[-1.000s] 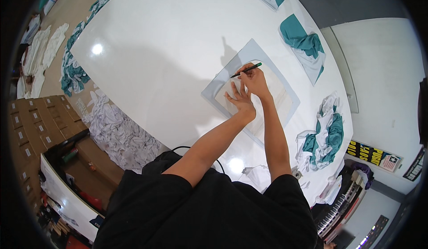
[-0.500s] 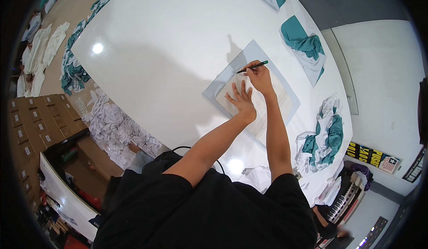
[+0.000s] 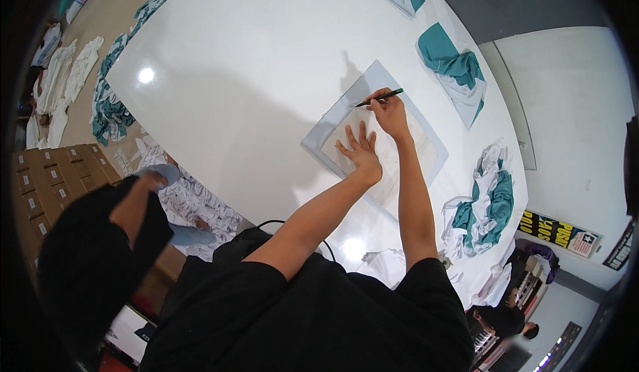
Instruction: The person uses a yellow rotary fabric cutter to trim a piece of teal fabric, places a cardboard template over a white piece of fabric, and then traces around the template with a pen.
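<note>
My left hand lies flat with fingers spread on a pale, see-through template sheet. Under that sheet is a light grey-blue piece of fabric, its border showing around the template. Closed around a dark pen with a green end, my right hand rests just to the right of the left fingertips. The pen's tip meets the far upper-left edge of the template, where it borders the fabric.
A white table carries folded teal-and-white fabric at right and a crumpled pile nearer. Past its left edge lie white cloths, teal-and-white cloths and cardboard boxes. Another person is close at left; one more is lower right.
The pen tip has shifted slightly to the right along the template's edge; my left hand stays put. Another person has come into view at lower left, and the person at lower right has moved.
</note>
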`<state>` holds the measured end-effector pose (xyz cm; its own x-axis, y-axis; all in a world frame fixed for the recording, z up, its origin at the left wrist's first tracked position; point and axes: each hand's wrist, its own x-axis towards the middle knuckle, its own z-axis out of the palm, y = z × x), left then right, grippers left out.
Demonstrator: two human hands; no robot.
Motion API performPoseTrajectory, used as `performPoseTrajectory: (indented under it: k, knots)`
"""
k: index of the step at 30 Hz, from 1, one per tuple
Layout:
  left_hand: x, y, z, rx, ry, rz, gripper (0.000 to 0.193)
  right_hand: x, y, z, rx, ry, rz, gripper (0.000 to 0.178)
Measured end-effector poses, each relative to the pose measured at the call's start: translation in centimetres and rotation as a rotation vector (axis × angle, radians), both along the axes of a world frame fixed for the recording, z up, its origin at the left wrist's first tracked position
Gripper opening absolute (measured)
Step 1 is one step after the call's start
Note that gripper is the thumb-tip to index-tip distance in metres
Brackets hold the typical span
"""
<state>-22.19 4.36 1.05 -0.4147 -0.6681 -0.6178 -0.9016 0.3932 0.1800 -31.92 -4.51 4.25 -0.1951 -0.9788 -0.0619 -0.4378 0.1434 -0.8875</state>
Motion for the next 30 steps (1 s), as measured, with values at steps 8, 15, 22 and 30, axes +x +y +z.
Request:
performPoseTrajectory:
  k: [8,15,22,30]
  knots:
    - [0.1,-0.1,0.2,0.026,0.042,0.012,0.099,-1.0,-0.3,-0.7,-0.056,-0.134,-0.092,0.011]
    - [0.2,-0.2,0.4,0.030,0.056,0.024,0.100,-2.0,-0.7,-0.5,-0.006,-0.060,-0.074,0.010]
    - [0.5,-0.5,0.9,0.091,0.077,0.041,0.101,-2.4,-0.7,-0.5,-0.028,-0.093,-0.152,0.009]
    - [0.3,-0.6,0.6,0.084,0.067,0.040,0.102,-3.6,-0.4,-1.4,-0.091,-0.090,-0.206,0.009]
